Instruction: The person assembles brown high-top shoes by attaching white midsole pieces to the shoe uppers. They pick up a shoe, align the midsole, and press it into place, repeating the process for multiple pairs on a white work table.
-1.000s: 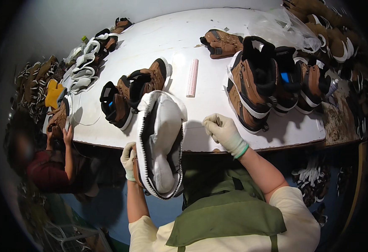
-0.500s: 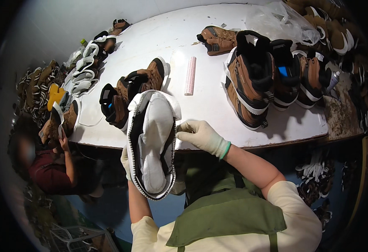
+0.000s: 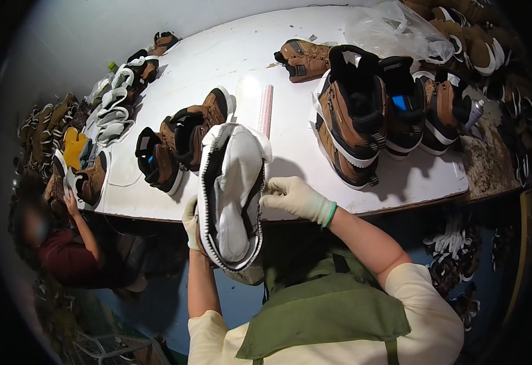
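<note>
A shoe upper (image 3: 235,194) is held sole side up in front of me, over the table's front edge. Its bottom is a white fabric sheet, with black-and-white stitching round the rim and black lining showing along the sides. My left hand (image 3: 191,222), in a cream glove, grips it at its left side; most of those fingers are hidden behind it. At the right rim, my gloved right hand (image 3: 296,198) has thumb and fingers pinched together. Whatever lies between those fingertips is too small to make out.
Brown-and-black shoes (image 3: 184,131) stand left on the white table (image 3: 229,61); stacked ones (image 3: 351,115) stand right. A pink-and-white strip (image 3: 266,111) lies between. A plastic bag (image 3: 400,30) and spray can (image 3: 474,114) are at right. At left, a co-worker (image 3: 71,252) handles shoes.
The shoe upper has shifted right and slightly up, with my left hand. My right hand stays pinched near its rim. The view has swung slightly right.
</note>
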`<state>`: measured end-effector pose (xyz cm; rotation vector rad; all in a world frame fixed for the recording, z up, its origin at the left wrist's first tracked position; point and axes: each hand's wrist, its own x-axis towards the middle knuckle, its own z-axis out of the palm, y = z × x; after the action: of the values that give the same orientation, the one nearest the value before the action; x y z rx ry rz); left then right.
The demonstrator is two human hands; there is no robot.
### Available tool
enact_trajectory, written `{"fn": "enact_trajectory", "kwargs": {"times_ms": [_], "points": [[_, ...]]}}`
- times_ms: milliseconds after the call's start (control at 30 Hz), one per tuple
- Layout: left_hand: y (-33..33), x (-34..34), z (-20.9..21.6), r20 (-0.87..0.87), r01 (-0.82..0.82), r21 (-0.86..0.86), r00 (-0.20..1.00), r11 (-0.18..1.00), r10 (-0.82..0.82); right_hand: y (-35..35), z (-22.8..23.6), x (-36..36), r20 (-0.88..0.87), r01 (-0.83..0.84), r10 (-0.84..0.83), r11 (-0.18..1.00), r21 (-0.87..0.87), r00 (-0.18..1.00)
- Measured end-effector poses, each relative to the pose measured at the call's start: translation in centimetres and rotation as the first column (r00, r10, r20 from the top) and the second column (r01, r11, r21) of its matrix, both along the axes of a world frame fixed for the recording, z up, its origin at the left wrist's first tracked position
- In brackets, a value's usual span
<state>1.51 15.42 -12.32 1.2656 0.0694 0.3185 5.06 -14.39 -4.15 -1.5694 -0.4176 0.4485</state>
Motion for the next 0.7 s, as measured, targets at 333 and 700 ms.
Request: {"fn": "enact_trajectory", "kwargs": {"times_ms": [333, 700], "points": [[2.3, 0.9, -2.2, 0.050, -0.094, 0.205, 0.995, 0.974, 0.086, -0.9, 0.0, 0.3, -0.259, 0.255, -0.199, 0.945, 0.205, 0.945], [3.3, 0.1, -1.9, 0.009, -0.050, 0.226, 0.999, 0.973, 0.049, 0.3, -5.1, 3.4, -0.002, 0.358, -0.359, 0.932, -0.046, 0.933]]}}
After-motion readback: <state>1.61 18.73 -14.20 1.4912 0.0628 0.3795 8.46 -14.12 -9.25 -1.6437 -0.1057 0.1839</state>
